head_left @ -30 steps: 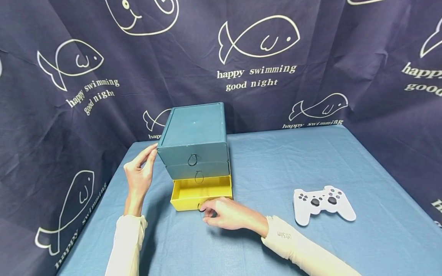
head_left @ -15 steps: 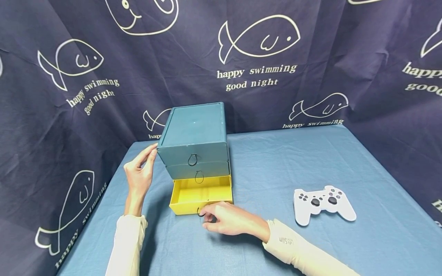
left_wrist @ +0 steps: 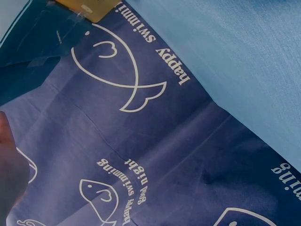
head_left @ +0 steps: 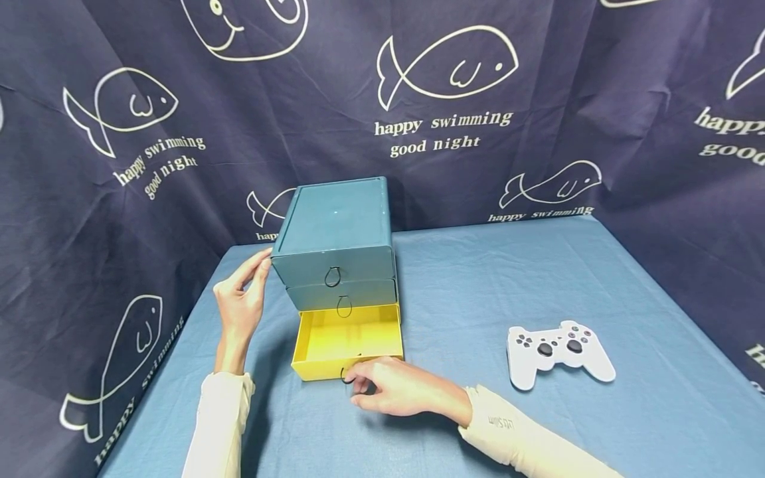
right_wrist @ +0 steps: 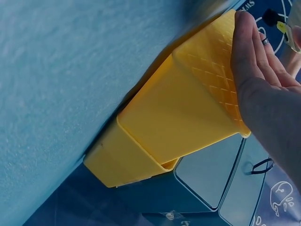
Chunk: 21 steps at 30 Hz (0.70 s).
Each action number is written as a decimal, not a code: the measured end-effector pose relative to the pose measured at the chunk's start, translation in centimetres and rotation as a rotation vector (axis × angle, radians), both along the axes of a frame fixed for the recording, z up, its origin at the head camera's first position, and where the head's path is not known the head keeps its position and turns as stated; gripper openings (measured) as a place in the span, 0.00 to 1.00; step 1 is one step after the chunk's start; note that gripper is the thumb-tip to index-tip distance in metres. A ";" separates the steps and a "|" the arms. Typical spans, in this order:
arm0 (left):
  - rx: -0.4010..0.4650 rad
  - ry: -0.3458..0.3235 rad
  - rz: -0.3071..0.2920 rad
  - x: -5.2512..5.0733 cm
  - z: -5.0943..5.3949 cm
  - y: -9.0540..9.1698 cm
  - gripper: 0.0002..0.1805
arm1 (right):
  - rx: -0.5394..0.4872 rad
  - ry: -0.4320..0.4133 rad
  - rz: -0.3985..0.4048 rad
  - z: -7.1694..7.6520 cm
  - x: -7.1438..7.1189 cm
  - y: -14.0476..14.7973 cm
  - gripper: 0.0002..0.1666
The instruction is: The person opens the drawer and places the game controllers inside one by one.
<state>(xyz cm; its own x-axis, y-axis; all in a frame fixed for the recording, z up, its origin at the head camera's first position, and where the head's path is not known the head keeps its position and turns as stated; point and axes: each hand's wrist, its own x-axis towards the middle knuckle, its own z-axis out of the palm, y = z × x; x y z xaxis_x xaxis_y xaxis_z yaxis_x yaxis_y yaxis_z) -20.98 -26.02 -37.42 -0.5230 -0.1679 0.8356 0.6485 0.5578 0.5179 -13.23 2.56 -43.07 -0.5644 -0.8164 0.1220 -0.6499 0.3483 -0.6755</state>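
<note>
A teal drawer box stands on the blue cloth with its yellow bottom drawer pulled out; nothing lies in the part of the drawer that shows. My right hand pinches the black loop on the drawer's front. In the right wrist view that hand is in front of the yellow drawer, its fingertips partly hidden. My left hand touches the box's upper left front corner with thumb and fingers. Only part of the left hand shows in the left wrist view.
A white game controller lies on the cloth to the right. Two closed teal drawers with black loops, the upper and the middle, sit above the yellow one. A dark blue curtain hangs behind and at both sides.
The yellow drawer has slid further out toward me, with my right hand moving along at its loop. My left hand and the box have stayed in place.
</note>
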 end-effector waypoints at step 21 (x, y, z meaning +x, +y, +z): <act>0.008 0.021 -0.017 0.2 0.2 0.1 0.10 | 0.020 -0.015 0.014 0.0 1.0 0.0 0.20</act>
